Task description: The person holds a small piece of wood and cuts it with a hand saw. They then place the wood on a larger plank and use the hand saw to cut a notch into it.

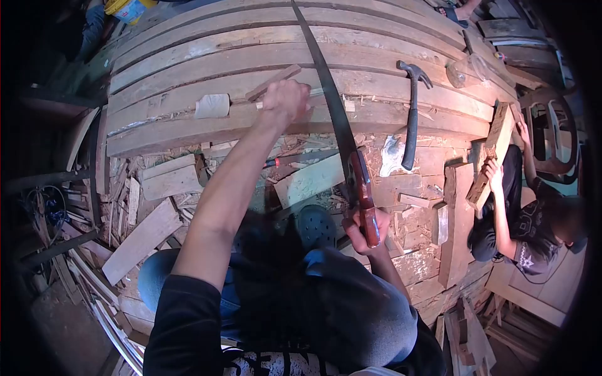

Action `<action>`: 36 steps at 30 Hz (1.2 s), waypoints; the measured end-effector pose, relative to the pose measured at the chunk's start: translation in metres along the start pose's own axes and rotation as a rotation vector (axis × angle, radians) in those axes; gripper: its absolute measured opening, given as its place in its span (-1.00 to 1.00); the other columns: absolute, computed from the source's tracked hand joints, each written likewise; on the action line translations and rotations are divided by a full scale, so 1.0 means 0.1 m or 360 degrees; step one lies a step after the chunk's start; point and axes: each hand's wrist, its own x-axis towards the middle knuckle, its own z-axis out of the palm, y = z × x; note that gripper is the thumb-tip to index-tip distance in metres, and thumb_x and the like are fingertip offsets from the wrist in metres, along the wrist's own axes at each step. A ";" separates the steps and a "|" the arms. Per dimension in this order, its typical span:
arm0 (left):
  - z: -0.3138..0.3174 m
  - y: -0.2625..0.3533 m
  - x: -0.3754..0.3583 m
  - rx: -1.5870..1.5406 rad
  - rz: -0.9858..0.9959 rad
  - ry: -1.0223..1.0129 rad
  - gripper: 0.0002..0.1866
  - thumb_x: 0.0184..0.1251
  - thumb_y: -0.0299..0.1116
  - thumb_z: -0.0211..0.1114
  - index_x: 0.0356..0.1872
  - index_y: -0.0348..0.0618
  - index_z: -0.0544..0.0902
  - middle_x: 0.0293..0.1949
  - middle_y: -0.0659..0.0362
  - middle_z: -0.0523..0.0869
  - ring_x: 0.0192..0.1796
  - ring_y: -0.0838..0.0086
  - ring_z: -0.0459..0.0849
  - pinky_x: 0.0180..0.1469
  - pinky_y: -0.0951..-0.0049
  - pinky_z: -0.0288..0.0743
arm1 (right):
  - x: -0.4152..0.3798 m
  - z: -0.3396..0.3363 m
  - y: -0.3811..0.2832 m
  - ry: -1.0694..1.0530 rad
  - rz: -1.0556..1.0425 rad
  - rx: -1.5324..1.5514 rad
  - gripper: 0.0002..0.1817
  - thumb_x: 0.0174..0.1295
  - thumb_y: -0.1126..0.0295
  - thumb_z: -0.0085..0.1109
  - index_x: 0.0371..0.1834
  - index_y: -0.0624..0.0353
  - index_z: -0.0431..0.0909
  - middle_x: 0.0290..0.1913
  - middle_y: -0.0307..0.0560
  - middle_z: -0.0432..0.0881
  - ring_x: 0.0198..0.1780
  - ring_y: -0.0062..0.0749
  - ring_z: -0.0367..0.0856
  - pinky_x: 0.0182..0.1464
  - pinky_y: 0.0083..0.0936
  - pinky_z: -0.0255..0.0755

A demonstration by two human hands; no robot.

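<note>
In my right hand (pixel 365 230) is the reddish-brown handle of a long hand saw (pixel 335 106), its dark blade pointing away across the planks. My left hand (pixel 285 99) is closed at the planks' near edge, left of the blade, on something I cannot make out. A short wood strip (pixel 274 82) lies just beyond that hand. To the left of it rests a pale scrap (pixel 212 106). A claw hammer (pixel 412 116) lies right of the saw, over the front beam's edge. Below the beam, a tool with a red band (pixel 300 158) lies beside a flat board piece (pixel 308 180).
At the right, another person (pixel 539 219) sits holding a wooden block (pixel 495 153). A clear plastic bag (pixel 470 70) lies on the slatted planks (pixel 207 44). Offcuts (pixel 143 241) and shavings cover the floor. A yellow bucket (pixel 128 9) stands at the top left.
</note>
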 end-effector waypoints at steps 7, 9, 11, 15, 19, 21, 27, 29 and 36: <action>0.02 0.00 0.13 -0.0062 -0.0138 -0.0067 -0.69 0.13 -0.08 0.36 -0.15 0.03 0.68 -0.23 0.08 0.74 -0.09 0.24 0.71 0.00 0.25 0.56 | 0.05 0.05 -0.12 -0.0012 -0.0022 0.0012 -0.67 -0.14 0.69 0.17 -0.71 0.09 0.21 -0.72 -0.33 0.28 -0.70 -0.68 0.23 -0.62 -0.65 0.14; 0.01 -0.01 0.15 -0.0089 -0.0185 -0.0094 -0.69 0.13 -0.09 0.36 -0.15 0.02 0.68 -0.23 0.08 0.74 -0.09 0.23 0.71 -0.01 0.24 0.56 | -0.04 0.01 -0.03 -0.0009 0.0008 -0.0024 -0.68 -0.14 0.68 0.18 -0.71 0.09 0.21 -0.72 -0.33 0.28 -0.70 -0.67 0.23 -0.62 -0.65 0.14; 0.04 -0.01 0.08 -0.0120 -0.0051 0.0067 -0.71 0.13 -0.12 0.36 -0.16 0.01 0.68 -0.23 0.07 0.74 -0.09 0.21 0.71 0.00 0.23 0.56 | -0.11 -0.05 0.01 -0.0012 0.0062 -0.0063 -0.68 -0.15 0.68 0.18 -0.71 0.09 0.22 -0.73 -0.32 0.28 -0.71 -0.66 0.24 -0.62 -0.64 0.14; 0.05 0.00 0.07 -0.0091 -0.0043 0.0017 -0.71 0.13 -0.12 0.36 -0.16 0.01 0.68 -0.23 0.06 0.74 -0.09 0.21 0.71 -0.01 0.23 0.56 | -0.11 -0.09 0.00 -0.0054 0.0023 -0.0018 -0.69 -0.13 0.70 0.17 -0.69 0.10 0.24 -0.69 -0.30 0.32 -0.67 -0.65 0.28 -0.61 -0.65 0.16; 0.05 -0.03 0.10 -0.0067 -0.0029 0.0067 -0.70 0.13 -0.11 0.35 -0.16 0.01 0.68 -0.24 0.05 0.73 -0.09 0.19 0.70 -0.01 0.22 0.55 | 0.15 0.01 -0.16 -0.0030 -0.0042 0.0013 -0.69 -0.19 0.68 0.18 -0.72 0.10 0.23 -0.74 -0.32 0.27 -0.70 -0.67 0.23 -0.63 -0.64 0.13; 0.01 -0.04 0.09 -0.0085 -0.0024 0.0060 -0.70 0.13 -0.11 0.35 -0.15 0.02 0.68 -0.24 0.04 0.73 -0.08 0.18 0.70 -0.01 0.22 0.55 | 0.13 -0.02 -0.11 -0.0026 0.0044 0.0033 -0.70 -0.19 0.69 0.18 -0.71 0.10 0.24 -0.73 -0.32 0.27 -0.70 -0.68 0.23 -0.62 -0.65 0.13; 0.08 -0.06 0.10 -0.0188 -0.0071 0.0057 -0.68 0.11 -0.09 0.36 -0.14 0.03 0.69 -0.22 0.05 0.72 -0.07 0.18 0.69 -0.02 0.21 0.55 | 0.01 -0.13 -0.04 -0.0084 0.0054 -0.0021 -0.71 -0.16 0.68 0.20 -0.67 0.11 0.26 -0.70 -0.34 0.31 -0.69 -0.67 0.23 -0.61 -0.65 0.16; 0.07 -0.06 0.13 -0.0221 -0.0104 0.0015 -0.71 0.11 -0.11 0.36 -0.18 0.03 0.70 -0.21 0.06 0.72 -0.08 0.19 0.69 -0.03 0.19 0.54 | 0.05 -0.09 -0.15 -0.0064 0.0063 -0.0004 -0.71 -0.16 0.68 0.21 -0.67 0.12 0.27 -0.69 -0.35 0.32 -0.69 -0.67 0.23 -0.61 -0.65 0.15; 0.10 -0.14 0.17 -0.0354 0.0015 0.0177 -0.77 0.10 -0.19 0.33 -0.23 0.02 0.71 -0.29 0.05 0.73 -0.13 0.16 0.70 -0.07 0.19 0.56 | -0.27 -0.38 -0.32 -0.0032 0.0695 0.0780 -0.68 -0.09 0.75 0.18 -0.66 0.11 0.26 -0.66 -0.35 0.32 -0.65 -0.70 0.26 -0.62 -0.64 0.15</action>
